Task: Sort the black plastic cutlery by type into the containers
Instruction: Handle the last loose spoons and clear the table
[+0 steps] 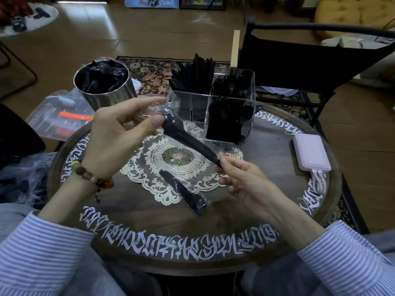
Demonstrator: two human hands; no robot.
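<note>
Wrapped piece on tabletop before clear organizer: unsorted | left grip, right grip pinch spoon ends: unwrapping | organizer mostly full: nearly done

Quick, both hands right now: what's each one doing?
Left hand: pinching the bowl end of the black spoon.
Right hand: pinching the spoon's handle end.
</note>
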